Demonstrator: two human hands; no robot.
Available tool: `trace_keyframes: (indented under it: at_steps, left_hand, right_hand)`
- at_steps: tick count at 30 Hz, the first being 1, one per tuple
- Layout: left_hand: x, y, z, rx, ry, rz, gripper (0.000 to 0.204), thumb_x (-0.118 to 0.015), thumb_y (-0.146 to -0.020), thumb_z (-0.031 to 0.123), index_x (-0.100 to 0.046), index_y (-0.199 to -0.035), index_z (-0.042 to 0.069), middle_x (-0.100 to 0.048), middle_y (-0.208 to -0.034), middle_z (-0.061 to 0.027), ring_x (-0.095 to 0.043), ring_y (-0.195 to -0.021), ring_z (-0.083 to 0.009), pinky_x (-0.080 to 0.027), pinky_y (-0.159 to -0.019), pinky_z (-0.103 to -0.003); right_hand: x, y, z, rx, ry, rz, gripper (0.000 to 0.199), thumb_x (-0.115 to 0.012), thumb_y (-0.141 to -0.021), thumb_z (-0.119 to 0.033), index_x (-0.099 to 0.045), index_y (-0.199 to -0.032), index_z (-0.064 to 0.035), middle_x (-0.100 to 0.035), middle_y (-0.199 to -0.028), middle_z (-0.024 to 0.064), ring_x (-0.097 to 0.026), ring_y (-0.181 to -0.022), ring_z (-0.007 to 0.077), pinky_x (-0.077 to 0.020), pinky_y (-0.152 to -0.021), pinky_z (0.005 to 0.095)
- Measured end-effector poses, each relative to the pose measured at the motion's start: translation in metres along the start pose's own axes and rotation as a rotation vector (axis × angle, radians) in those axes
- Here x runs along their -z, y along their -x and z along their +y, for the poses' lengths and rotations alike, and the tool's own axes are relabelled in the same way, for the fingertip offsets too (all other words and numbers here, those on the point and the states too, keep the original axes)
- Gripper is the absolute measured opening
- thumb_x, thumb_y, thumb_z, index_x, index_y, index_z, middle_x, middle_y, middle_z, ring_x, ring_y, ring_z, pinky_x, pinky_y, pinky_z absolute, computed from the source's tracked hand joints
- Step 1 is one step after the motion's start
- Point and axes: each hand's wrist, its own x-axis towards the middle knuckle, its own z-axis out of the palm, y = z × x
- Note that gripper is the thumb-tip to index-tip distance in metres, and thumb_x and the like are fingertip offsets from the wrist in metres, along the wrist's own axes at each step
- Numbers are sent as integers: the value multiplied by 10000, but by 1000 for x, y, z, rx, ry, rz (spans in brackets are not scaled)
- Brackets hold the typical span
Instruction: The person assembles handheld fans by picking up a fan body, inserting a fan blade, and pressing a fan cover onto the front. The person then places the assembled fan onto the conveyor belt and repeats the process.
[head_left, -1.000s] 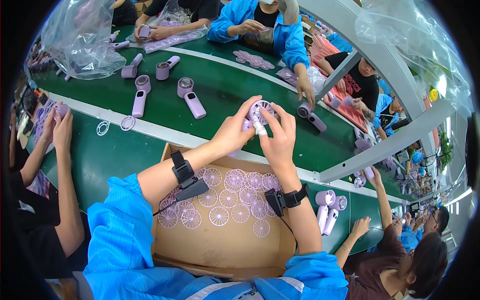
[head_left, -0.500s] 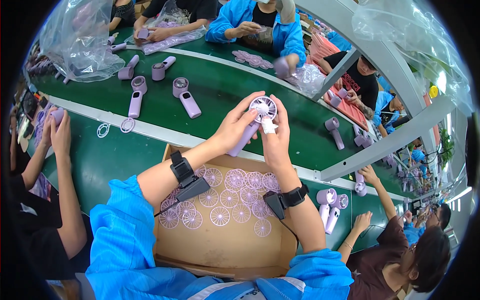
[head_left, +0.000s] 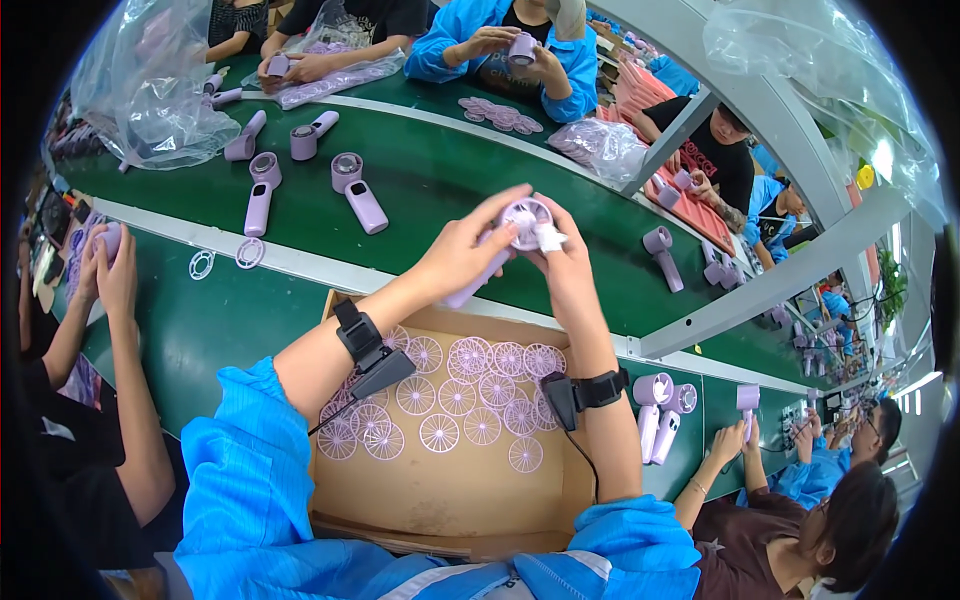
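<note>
A lilac handheld fan (head_left: 480,282) is held up over the far edge of a cardboard box, its round head facing me. My left hand (head_left: 460,250) is closed around the fan, thumb near its head. At the other side of the head, my right hand (head_left: 568,262) has its fingers wrapped behind it. White material (head_left: 550,238) by my right thumb looks like a finger wrap; blur hides its detail. Below my forearms, the cardboard box (head_left: 420,505) holds several lilac spoked grilles (head_left: 439,433), some overlapping.
Several lilac fans (head_left: 358,195) lie on the green conveyor (head_left: 420,190). Two rings (head_left: 249,252) lie left of the box, and more fans (head_left: 655,420) stand at its right. A grey metal frame (head_left: 770,285) slants across the right. Co-workers sit on both sides and opposite.
My right hand has shifted slightly right and turned at the fan head, while my left hand keeps hold. Fans on the conveyor have moved slightly left. The co-worker opposite now holds a fan up.
</note>
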Motion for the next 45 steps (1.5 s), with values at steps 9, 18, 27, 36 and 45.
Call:
trace_keyframes:
  at_steps: [9, 18, 27, 36, 45]
  left_hand:
    - [20, -9, -59, 100, -523, 384, 488, -519, -892, 139, -414, -1369, 137, -604, -1028, -113, -632, -781, -192, -511, -708, -304]
    - [7, -1, -41, 18, -339, 240, 268, -530, -857, 138, -600, -1100, 49, -645, -839, -120, -628, -756, -258, -480, -700, -370]
    - [14, -1, -35, 109, -336, 125, 247, -502, -882, 151, -626, -1073, 57, -664, -830, -112, -639, -748, -213, -488, -686, -334]
    - [4, -12, -33, 195, -296, -22, 274, -516, -905, 195, -607, -1116, 46, -685, -891, -95, -653, -764, -200, -505, -714, -325]
    - [24, -7, -36, 186, 571, 158, 481, -583, -906, 215, -435, -1316, 14, -643, -1041, -122, -658, -731, -181, -546, -633, -320]
  right_hand:
    - [189, -81, -1, -187, 632, 441, 442, -535, -886, -228, -489, -1282, -36, -604, -1135, 120, -585, -1031, 238, -463, -875, 363]
    - [271, -61, 68, -557, 1467, 999, 562, -543, -822, -370, -459, -1282, -58, -447, -1335, 169, -358, -1278, 354, -322, -960, 626]
    - [308, -71, 87, -536, 1685, 811, 616, -588, -783, -399, -452, -1263, -38, -477, -1267, 215, -429, -1211, 391, -368, -952, 560]
    - [304, -99, 85, -511, 511, 262, 380, -596, -838, -320, -575, -1109, -56, -582, -858, 55, -575, -773, 151, -482, -658, 323]
    - [-41, 42, -46, -192, 1359, -1102, 450, -599, -847, -204, -466, -1250, -58, -600, -959, 153, -612, -927, 308, -500, -774, 388]
